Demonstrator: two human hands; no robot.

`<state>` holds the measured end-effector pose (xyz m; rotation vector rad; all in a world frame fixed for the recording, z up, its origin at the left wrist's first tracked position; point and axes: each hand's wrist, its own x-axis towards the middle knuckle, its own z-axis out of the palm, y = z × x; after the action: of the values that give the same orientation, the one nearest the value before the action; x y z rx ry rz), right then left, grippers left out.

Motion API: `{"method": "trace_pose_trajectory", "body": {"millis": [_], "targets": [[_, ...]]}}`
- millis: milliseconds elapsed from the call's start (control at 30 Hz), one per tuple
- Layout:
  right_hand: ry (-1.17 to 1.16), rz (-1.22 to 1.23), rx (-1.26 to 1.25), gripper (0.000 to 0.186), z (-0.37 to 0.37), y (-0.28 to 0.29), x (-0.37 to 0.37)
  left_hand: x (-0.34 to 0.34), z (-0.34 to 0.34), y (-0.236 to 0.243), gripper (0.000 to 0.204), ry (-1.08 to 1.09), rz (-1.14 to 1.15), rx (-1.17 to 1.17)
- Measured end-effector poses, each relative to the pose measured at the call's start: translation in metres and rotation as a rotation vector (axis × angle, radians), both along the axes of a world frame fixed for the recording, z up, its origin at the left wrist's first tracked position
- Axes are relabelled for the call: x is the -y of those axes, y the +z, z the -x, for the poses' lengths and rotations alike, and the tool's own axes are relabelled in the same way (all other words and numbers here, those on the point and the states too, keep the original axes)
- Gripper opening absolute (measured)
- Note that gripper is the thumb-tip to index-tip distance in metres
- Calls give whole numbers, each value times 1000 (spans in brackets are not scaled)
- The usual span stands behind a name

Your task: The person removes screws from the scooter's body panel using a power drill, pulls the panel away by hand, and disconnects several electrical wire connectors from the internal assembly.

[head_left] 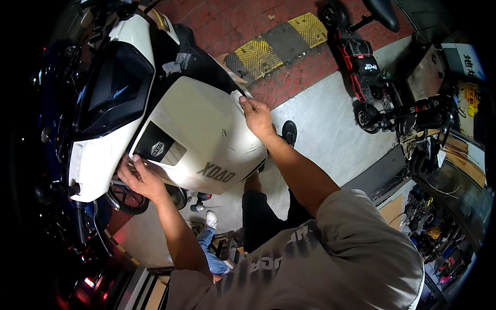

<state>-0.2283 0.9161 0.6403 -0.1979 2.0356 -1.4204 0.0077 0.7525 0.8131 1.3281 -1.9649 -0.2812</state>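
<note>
Between my two hands is a large off-white scooter body panel (201,121), with a dark sticker near its left edge and scuffs on its face. My left hand (142,178) grips the panel's lower left edge, its thumb on the outer face and its fingers partly hidden behind. At the upper right corner my right hand (256,116) pinches the rim, the thumb on top. The panel lies up against the scooter (111,111), whose front is white with a glossy black centre. Whether the panel is fastened to it, I cannot tell.
A cordless drill (200,201) lies on the floor below the panel, near another person's jeans-clad leg (208,245). At the upper right stands a black and red kick scooter (359,67). A yellow and black ramp (279,44) crosses the red paving. Cluttered parts (434,222) fill the right side.
</note>
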Motion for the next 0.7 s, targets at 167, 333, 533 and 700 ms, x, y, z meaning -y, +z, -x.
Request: {"method": "trace_pose_trajectory", "body": {"millis": [167,333,533,700], "targets": [[34,107,85,43,5,-10,-17,-10,3,2,31,-49,-21,-82],[48,99,25,42,1,9,-16,-9,-6,13,35,7,-30,98],[28,79,62,41,12,10,-20,-59,79,38,47,-377,53,254],[58,130,117,38,16,7,-22,-50,146,29,54,-480,114,636]]}}
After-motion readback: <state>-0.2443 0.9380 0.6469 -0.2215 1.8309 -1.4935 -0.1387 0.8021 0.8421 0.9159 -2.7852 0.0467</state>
